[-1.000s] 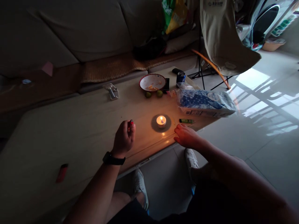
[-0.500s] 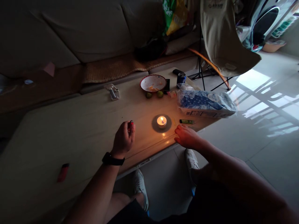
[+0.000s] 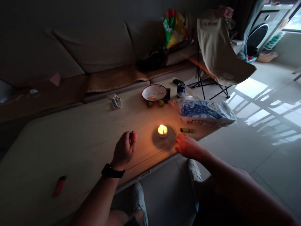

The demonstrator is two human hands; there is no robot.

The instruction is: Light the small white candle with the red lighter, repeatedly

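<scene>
Tealight [image 3: 162, 131] already lit, flame up, sitting on a dark round mat [image 3: 164, 141] on the table [image 3: 70, 150]. Left hand [image 3: 123, 150] raised just left of it, wrist bent, fingers curled, pinching a small red-tipped item [image 3: 133, 133], can't tell what. Watch [image 3: 110, 171] on that wrist. Right hand [image 3: 188, 147] open, palm down, fingers relaxed, at the mat's edge. Green lighter [image 3: 187, 130] lies just past its fingertips, not held. Thin yellow sticks [image 3: 174, 130] between mat and lighter

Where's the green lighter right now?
In the head view, the green lighter lies on the table just beyond the right hand, right of the lit candle, beside the blue-patterned package.
</scene>
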